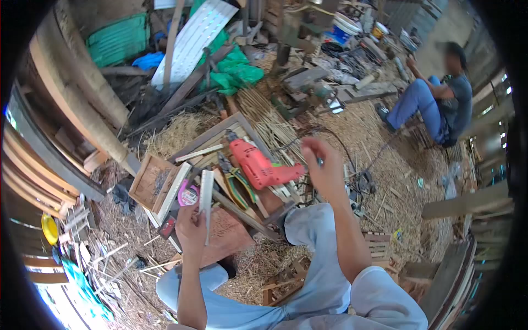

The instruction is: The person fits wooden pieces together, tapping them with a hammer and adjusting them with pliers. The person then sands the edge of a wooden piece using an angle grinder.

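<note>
My left hand (191, 230) is closed at the near left corner of the tool box, its fingers against a metal ruler (206, 192) that runs along the thumb side. Just beyond the fingertips is a pink tape measure (188, 194) with a pale label. My right hand (325, 170) is raised beside the handle of a red power drill (258, 165), fingers pinched together. A small bluish thing (320, 161) shows at the pinch, too small to name. Pliers with green and yellow handles (238, 190) lie left of the drill.
The wooden tool box (246, 125) stands before my knees, with a smaller wooden tray (144, 184) at its left. A brown board (225, 234) lies nearest me. Black cable (349, 151) crosses the shavings. Another person (440, 99) sits at the right. Curved timbers (77, 121) lean left.
</note>
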`<state>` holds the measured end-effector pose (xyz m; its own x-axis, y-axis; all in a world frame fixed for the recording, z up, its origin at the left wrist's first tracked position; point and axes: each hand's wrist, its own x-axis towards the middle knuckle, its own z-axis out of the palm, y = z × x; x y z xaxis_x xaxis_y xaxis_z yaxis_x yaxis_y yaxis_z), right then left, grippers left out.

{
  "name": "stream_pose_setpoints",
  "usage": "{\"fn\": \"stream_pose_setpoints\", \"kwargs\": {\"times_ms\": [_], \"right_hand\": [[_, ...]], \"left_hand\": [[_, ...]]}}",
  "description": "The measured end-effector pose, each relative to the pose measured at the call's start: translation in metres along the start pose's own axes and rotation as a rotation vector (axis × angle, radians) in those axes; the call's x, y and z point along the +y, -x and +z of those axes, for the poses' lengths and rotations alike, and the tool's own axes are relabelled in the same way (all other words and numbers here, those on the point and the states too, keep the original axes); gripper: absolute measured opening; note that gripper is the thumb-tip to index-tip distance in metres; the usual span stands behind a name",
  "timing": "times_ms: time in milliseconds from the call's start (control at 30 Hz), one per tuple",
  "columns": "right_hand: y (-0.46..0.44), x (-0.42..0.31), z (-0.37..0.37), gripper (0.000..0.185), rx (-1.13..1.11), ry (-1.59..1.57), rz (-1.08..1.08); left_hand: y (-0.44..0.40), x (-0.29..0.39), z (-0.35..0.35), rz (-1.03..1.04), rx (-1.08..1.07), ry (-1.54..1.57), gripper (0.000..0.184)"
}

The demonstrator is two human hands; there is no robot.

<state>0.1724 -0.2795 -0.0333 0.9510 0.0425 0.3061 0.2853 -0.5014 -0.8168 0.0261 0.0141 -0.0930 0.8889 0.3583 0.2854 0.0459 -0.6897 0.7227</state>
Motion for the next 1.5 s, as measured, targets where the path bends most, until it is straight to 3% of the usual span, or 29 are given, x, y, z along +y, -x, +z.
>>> {"fn": "stream_pose_setpoints", "kwargs": {"times_ms": [67, 100, 167, 200, 267, 300, 367, 467, 533, 600, 633, 667, 700, 733, 767, 833, 900, 967, 1000, 1033, 1067, 1100, 1133, 1167, 1233, 1300, 1333, 1433, 1500], "right_hand": [[-0.008, 0.047, -0.024, 0.021, 0.010, -0.349, 0.240], [-0.008, 0.067, -0.040, 0.021, 0.037, -0.351, 0.248], [-0.011, 0.107, -0.069, 0.023, -0.142, -0.388, 0.615], [-0.010, 0.134, -0.075, 0.025, -0.213, -0.478, 0.682], [-0.002, 0.185, -0.076, 0.027, -0.250, -0.575, 0.824], [-0.001, 0.213, -0.073, 0.029, -0.291, -0.684, 0.953], [0.003, 0.276, -0.059, 0.028, -0.288, -0.810, 1.002], [0.016, 0.347, -0.040, 0.020, -0.221, -1.051, 0.864], [0.019, 0.369, -0.019, 0.018, -0.188, -0.904, 0.904], [0.030, 0.430, 0.004, 0.026, -0.225, -0.503, 0.943], [0.036, 0.442, 0.011, 0.026, -0.225, -0.506, 0.957], [0.041, 0.453, 0.024, 0.036, -0.235, -0.209, 0.954], [0.048, 0.461, 0.039, 0.047, -0.251, 0.083, 0.940], [0.043, 0.434, 0.034, 0.059, -0.305, 0.115, 0.916], [0.048, 0.439, 0.049, 0.059, -0.317, 0.108, 0.931], [0.060, 0.454, 0.072, 0.057, -0.126, 0.286, 0.901], [0.053, 0.467, 0.072, 0.052, -0.226, 0.152, 0.888], [0.040, 0.457, 0.062, 0.044, -0.279, 0.048, 1.023], [0.044, 0.475, 0.070, 0.042, -0.301, 0.136, 0.946], [0.041, 0.445, 0.056, 0.043, -0.313, 0.102, 0.928], [0.072, 0.501, 0.084, 0.057, -0.215, -0.051, 0.894], [0.065, 0.440, 0.063, 0.057, -0.189, 0.032, 0.937], [0.078, 0.464, 0.074, 0.058, -0.207, -0.135, 0.942], [0.089, 0.465, 0.083, 0.059, -0.131, -0.022, 0.920], [0.102, 0.453, 0.082, 0.060, -0.038, 0.087, 0.894], [0.094, 0.437, 0.071, 0.061, -0.103, 0.082, 1.008], [0.093, 0.426, 0.064, 0.058, -0.015, -0.125, 0.910], [0.075, 0.395, 0.034, 0.052, -0.018, -0.003, 0.870], [0.052, 0.362, 0.015, 0.051, 0.045, 0.028, 0.732]], "left_hand": [[0.002, -0.012, 0.003, 0.000, 0.024, -0.057, 0.028], [0.003, 0.001, 0.006, 0.022, 0.006, -0.055, 0.028], [0.003, 0.036, 0.012, 0.131, 0.248, -0.201, 0.030], [0.005, 0.088, 0.023, -0.034, 0.141, -0.040, 0.029], [0.002, 0.148, 0.067, 0.019, -0.231, 0.278, 0.026], [-0.008, 0.165, 0.108, 0.207, -0.361, 0.394, 0.021], [-0.017, 0.193, 0.201, -0.033, -0.651, 0.798, 0.018], [-0.031, 0.194, 0.339, -0.404, -0.884, 0.857, 0.023], [-0.023, 0.158, 0.418, -0.531, -0.909, 0.792, 0.025], [-0.006, 0.123, 0.467, -0.329, -0.875, 0.207, 0.030], [0.003, 0.111, 0.480, -0.337, -0.885, 0.201, 0.030], [0.013, 0.097, 0.491, -0.489, -0.843, 0.142, 0.032], [0.022, 0.083, 0.496, -0.645, -0.797, 0.075, 0.033], [0.028, 0.070, 0.497, -0.656, -0.804, 0.059, 0.033], [0.033, 0.059, 0.494, -0.657, -0.829, 0.082, 0.033], [0.044, 0.039, 0.501, -0.663, -0.864, 0.101, 0.033], [0.052, 0.025, 0.501, -0.526, -0.864, 0.153, 0.036], [0.051, 0.039, 0.491, -0.600, -0.843, 0.196, 0.041], [0.049, 0.036, 0.496, -0.628, -0.887, 0.195, 0.043], [0.045, 0.038, 0.497, -0.650, -0.928, 0.195, 0.046], [0.040, 0.051, 0.490, -0.655, -0.967, 0.126, 0.052], [0.045, 0.048, 0.497, -0.622, -0.944, 0.068, 0.058], [0.051, 0.049, 0.498, -0.420, -0.888, -0.128, 0.052], [0.054, 0.054, 0.493, -0.395, -0.878, -0.081, 0.049], [0.039, 0.079, 0.458, -0.432, -1.106, 0.002, 0.050], [0.037, 0.075, 0.459, -0.372, -1.070, -0.021, 0.049], [0.036, 0.073, 0.455, -0.331, -1.054, -0.055, 0.048], [0.027, 0.092, 0.442, -0.402, -1.048, 0.166, 0.045], [0.013, 0.109, 0.430, -0.383, -1.019, 0.155, 0.044]]}}
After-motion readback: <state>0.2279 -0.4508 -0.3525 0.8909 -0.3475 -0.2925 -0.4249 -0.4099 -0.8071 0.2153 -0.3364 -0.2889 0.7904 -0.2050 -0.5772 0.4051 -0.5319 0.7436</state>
